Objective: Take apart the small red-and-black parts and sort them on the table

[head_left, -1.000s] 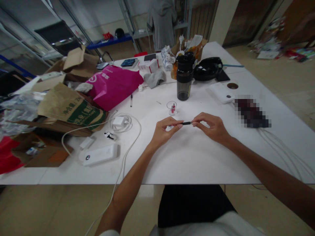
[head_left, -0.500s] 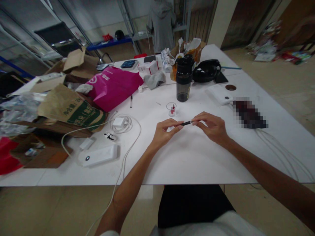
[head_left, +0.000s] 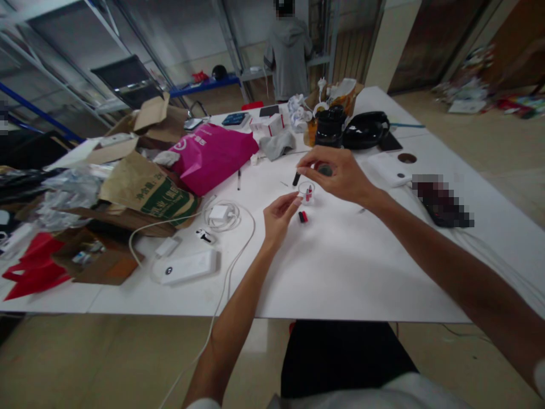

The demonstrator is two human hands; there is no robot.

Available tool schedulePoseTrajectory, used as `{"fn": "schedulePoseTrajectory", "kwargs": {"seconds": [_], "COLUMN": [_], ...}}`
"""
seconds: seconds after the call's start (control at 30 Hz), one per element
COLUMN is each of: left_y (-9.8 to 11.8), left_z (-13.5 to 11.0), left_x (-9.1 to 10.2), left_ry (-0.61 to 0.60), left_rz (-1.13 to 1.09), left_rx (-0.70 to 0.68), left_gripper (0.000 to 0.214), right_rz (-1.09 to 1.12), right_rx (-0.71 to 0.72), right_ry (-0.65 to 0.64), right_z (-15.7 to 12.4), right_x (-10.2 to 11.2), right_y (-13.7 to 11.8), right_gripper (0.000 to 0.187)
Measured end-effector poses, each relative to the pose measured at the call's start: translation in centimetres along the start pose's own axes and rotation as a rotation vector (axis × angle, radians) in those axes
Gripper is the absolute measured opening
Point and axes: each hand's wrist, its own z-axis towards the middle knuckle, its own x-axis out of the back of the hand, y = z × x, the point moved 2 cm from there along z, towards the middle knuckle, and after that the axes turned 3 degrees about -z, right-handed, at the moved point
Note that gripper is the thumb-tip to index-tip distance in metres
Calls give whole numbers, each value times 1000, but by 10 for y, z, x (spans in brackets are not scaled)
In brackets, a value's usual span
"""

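Observation:
My right hand (head_left: 336, 173) is raised above the table, with thumb and fingertips pinching a short black tube (head_left: 296, 179) that hangs down beside the rim of a small clear cup (head_left: 307, 196). Inside the cup stand a few small red pieces. My left hand (head_left: 279, 216) is closed at the cup's left side, its thumb and fingers on the wall. Just in front of the cup, small black and red pieces (head_left: 302, 217) lie on the white table (head_left: 340, 267). The black tube's exact kind cannot be made out.
Left of my hands lie a coiled white cable (head_left: 221, 216), a white power bank (head_left: 191, 267) and a pen (head_left: 239, 180). A magenta bag (head_left: 217, 153) and open cardboard boxes (head_left: 102, 261) stand beyond. A dark bottle (head_left: 330, 128) is behind my right hand; a phone (head_left: 443, 201) lies right.
Both hands held the black tube between them before. My left hand has let go and moved to the cup; my right hand has risen with the tube towards the cup.

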Motion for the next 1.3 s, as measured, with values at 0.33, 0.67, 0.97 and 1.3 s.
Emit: {"fn": "schedulePoseTrajectory", "kwargs": {"seconds": [0.33, 0.67, 0.97, 1.3], "left_y": [-11, -12, -10, -11], "left_z": [14, 9, 8, 8], "left_x": [20, 15, 13, 11], "left_ry": [156, 129, 118, 117], "left_rz": [51, 85, 63, 31], "left_rx": [-25, -16, -3, 9], "left_gripper": [58, 48, 48, 49], "right_rz": [-203, -406, -447, -520], "right_rx": [64, 54, 46, -17], "right_ry": [-124, -228, -293, -388], "right_z": [18, 12, 9, 9], "right_x": [-7, -12, -17, -19], "right_y": [50, 66, 69, 65], "right_gripper": [20, 23, 21, 26]}}
